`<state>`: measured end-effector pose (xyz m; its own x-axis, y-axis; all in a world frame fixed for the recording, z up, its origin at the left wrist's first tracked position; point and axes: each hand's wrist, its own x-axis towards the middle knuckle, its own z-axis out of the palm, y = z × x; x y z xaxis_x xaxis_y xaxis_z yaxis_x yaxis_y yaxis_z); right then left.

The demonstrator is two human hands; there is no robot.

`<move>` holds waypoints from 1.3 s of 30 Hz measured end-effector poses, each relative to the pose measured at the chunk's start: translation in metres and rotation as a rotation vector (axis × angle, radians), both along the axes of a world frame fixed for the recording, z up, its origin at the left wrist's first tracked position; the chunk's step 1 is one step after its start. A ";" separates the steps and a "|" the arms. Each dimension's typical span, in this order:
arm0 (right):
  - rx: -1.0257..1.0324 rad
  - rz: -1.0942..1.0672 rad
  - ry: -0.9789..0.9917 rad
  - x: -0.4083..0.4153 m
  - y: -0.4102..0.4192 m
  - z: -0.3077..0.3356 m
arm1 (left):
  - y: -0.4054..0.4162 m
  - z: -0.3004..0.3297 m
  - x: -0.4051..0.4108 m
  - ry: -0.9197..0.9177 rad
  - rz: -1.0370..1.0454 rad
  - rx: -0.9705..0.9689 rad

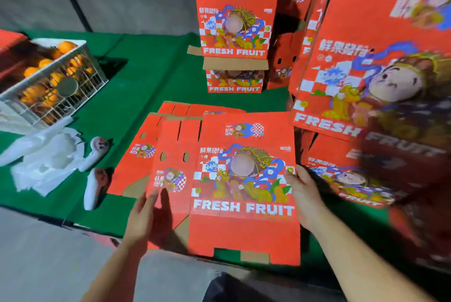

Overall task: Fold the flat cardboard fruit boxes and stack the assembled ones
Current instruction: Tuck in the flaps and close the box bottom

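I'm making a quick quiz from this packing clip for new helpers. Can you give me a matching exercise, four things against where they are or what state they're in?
Things:
1. flat box
2. white crate
3. left hand
4. right hand

Places or states:
A. grips the right edge of the flat box
B. at the far left of the green cloth, filled with oranges
C. fingers straight, at the flat box's left flap
D. lying unfolded on top of other flat ones, print facing up

Pairs: 1-D, 2-B, 3-C, 4-A
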<state>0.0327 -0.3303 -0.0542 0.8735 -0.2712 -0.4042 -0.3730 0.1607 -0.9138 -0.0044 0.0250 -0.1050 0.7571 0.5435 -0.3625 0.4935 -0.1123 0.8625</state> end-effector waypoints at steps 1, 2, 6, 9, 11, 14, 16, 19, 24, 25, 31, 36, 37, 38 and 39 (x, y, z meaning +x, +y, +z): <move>-0.088 0.011 -0.016 0.003 -0.001 0.009 | -0.003 0.001 -0.003 0.008 0.006 -0.016; -0.198 0.052 -0.016 0.008 0.001 0.017 | -0.003 0.003 -0.003 0.039 -0.001 -0.058; -0.480 0.463 0.130 0.017 0.008 0.046 | -0.013 0.022 -0.014 0.060 -0.112 -0.443; -0.255 0.680 0.208 0.012 0.020 0.070 | -0.025 0.041 -0.018 0.010 -0.109 -0.431; -0.186 0.619 0.148 0.010 0.024 0.079 | -0.031 0.059 -0.014 -0.057 -0.133 -0.352; 0.071 0.396 0.018 0.003 0.015 0.083 | -0.024 0.084 -0.015 -0.080 -0.223 -0.319; 0.212 0.376 -0.115 -0.009 0.003 0.086 | -0.019 0.097 -0.024 -0.066 -0.318 -0.307; -0.050 0.682 -0.218 -0.033 -0.002 0.095 | -0.029 0.101 -0.027 -0.085 -0.390 -0.069; -0.464 0.426 -0.398 -0.034 0.023 0.096 | -0.052 0.098 -0.018 -0.217 -0.476 0.148; -0.458 0.316 -0.408 -0.033 0.023 0.099 | -0.048 0.100 -0.015 -0.157 -0.518 0.237; -0.491 0.274 -0.330 -0.026 0.009 0.123 | -0.027 0.124 0.008 -0.173 -0.412 0.657; -0.609 0.264 -0.321 -0.016 0.007 0.137 | -0.013 0.139 0.028 -0.666 -0.713 0.466; -0.593 0.207 -0.325 -0.013 0.007 0.141 | -0.011 0.142 0.029 -0.692 -0.743 0.450; -0.501 0.151 -0.332 -0.011 0.007 0.145 | -0.009 0.143 0.031 -0.698 -0.735 0.423; -0.337 0.112 -0.338 -0.008 0.006 0.148 | -0.008 0.144 0.032 -0.680 -0.708 0.361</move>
